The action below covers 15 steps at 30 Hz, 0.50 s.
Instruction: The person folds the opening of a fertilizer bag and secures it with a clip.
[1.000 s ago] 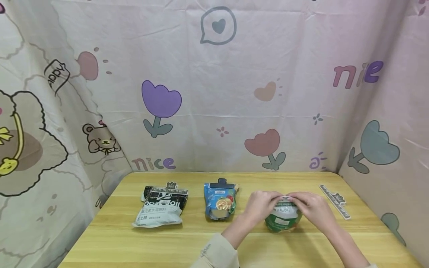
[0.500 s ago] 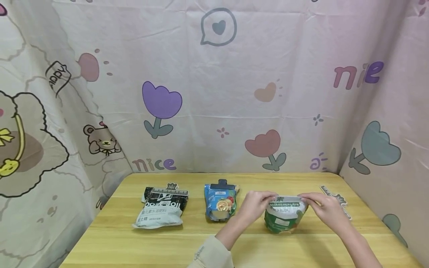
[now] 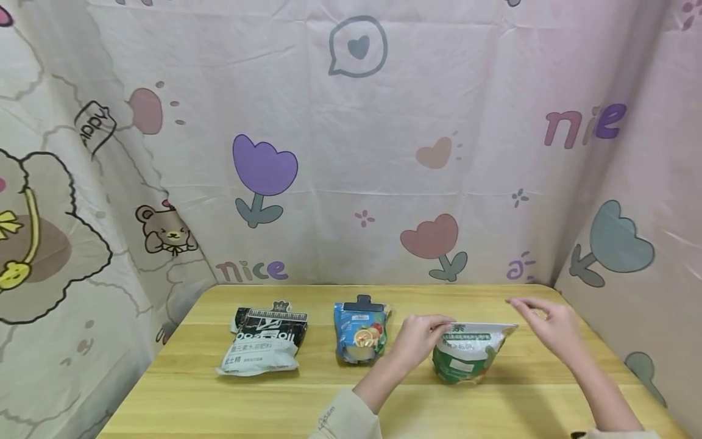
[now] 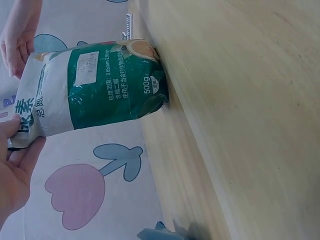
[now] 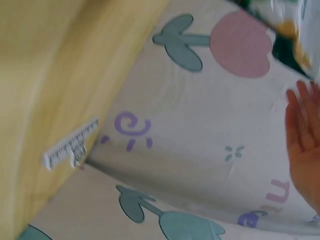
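Note:
A green and white pouch (image 3: 465, 353) printed with "500g" stands upright on the table, its top edge stretched flat. My left hand (image 3: 421, 341) pinches the top left corner of this pouch between thumb and fingers, as the left wrist view also shows. Off the pouch's other top corner, my right hand (image 3: 548, 323) hangs in the air holding nothing, its fingers (image 5: 298, 117) loosely extended in the right wrist view. A white clip with piano-key print (image 5: 72, 145) lies on the table; the right hand covers it in the head view.
To the left stands a blue pouch (image 3: 353, 332) with a black clip (image 3: 364, 303) on its top. Farther left lies a black and white bag (image 3: 260, 356) with a piano-key clip (image 3: 278, 314). A printed curtain (image 3: 351, 183) hangs behind the wooden table (image 3: 263, 405).
The hands spread apart along the pouch's top edge, stretching it wide. Then my right hand let go and moved right, over the loose clip; my left hand kept its pinch.

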Tool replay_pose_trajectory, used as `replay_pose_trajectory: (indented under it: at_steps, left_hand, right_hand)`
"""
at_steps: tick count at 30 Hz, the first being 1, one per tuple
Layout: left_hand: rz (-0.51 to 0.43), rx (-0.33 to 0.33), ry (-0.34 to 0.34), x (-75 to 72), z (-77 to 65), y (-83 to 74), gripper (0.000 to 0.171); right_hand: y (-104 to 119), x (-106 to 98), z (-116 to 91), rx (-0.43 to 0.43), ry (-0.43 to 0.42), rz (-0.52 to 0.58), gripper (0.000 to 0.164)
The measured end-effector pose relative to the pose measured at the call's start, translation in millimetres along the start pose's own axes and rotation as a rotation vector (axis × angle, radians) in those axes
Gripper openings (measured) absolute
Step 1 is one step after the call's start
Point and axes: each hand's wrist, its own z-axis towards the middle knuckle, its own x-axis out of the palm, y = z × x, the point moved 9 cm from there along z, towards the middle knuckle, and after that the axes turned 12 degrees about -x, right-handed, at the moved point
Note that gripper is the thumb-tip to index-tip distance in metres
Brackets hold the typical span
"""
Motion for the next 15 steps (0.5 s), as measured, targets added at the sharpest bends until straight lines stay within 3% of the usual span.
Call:
replay_pose_trajectory:
  at_steps: [3,8,15]
  left_hand:
    - [-0.004,-0.001,-0.012,-1.4,-0.9,0.9,0.019]
    - [-0.011,-0.017,-0.004,-0.7,-0.9,3.0,0.020]
    - [-0.018,-0.039,0.004,2.3,-1.3,5.7,0.021]
  right_hand:
    - [-14,-12,15,0.025,-0.016,-0.075,0.013]
    - [-52,-13,27,0.125,0.087,-0.157,0.020]
    - [-114,4,9,0.315,0.241,-0.164,0.029]
